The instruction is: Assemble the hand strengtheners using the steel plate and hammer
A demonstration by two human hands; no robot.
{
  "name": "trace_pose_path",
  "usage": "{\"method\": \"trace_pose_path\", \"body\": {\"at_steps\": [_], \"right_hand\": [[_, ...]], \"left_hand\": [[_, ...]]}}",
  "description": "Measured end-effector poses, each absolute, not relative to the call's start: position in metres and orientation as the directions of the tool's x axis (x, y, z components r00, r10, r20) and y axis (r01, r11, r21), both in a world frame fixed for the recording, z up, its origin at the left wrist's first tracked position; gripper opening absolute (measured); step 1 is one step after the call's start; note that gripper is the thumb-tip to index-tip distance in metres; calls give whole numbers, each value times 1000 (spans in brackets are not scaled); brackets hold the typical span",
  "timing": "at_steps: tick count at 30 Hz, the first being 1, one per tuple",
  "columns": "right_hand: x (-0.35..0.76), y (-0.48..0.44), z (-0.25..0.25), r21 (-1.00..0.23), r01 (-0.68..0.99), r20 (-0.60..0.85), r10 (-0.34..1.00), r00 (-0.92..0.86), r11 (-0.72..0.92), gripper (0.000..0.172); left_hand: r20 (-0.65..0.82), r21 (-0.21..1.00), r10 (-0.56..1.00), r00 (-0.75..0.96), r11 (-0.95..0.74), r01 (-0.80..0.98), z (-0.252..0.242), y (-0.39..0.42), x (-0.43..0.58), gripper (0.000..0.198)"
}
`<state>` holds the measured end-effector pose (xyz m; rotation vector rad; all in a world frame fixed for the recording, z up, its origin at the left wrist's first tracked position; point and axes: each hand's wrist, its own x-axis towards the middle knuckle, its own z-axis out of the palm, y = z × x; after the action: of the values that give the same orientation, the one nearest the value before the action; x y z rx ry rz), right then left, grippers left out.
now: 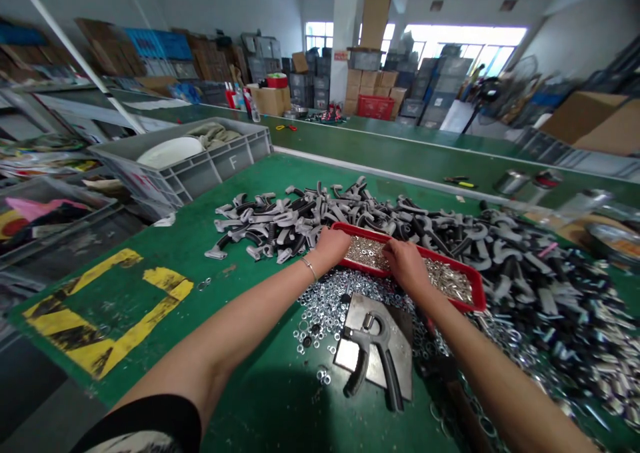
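A long red tray (pixel 479 288) of small metal parts lies across the bench in front of me. My left hand (pixel 332 248) is at its left end, fingers curled down by the small pieces; what they hold, if anything, is hidden. Over the middle of the tray, my right hand (pixel 406 264) has its fingertips pinched together among the parts, too small to name. Nearer to me, a grey clamp with black handles (pixel 373 346) rests on a metal plate (pixel 404 366). Many loose silver rings (pixel 320 306) are spread between the plate and the tray.
Behind the tray lies a wide heap of grey and black clamp pieces (pixel 295 216). More small parts (pixel 610 373) cover the right side. A grey crate (pixel 200 173) stands at the back left, near yellow-and-black tape (pixel 125 346). A green conveyor (pixel 380 146) runs behind the bench.
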<state>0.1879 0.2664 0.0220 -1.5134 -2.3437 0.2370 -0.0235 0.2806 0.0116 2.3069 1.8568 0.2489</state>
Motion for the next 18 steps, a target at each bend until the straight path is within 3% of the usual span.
{"method": "trace_pose_path", "body": {"at_steps": [5,9,11,14,18], "right_hand": [[203,201,23,-564,740,114,922,-371,367,17],[211,135,4,-686,631,71,897,-437,362,18],[211,114,-6,-676,598,147,873,-464,432,16],[211,103,-18,-562,592,276,806,-524,577,13],[210,103,-27,-382,618,358,727,-586,687,14]], "left_hand": [[39,166,978,205,-209,964,17,272,-31,18],[142,175,967,212,-235,956,30,243,-24,24],[184,194,947,262,-296,935,31,214,-15,26],[223,298,910,350,-406,864,20,160,-6,24],[196,471,923,331,-384,794,1,105,-7,19]]}}
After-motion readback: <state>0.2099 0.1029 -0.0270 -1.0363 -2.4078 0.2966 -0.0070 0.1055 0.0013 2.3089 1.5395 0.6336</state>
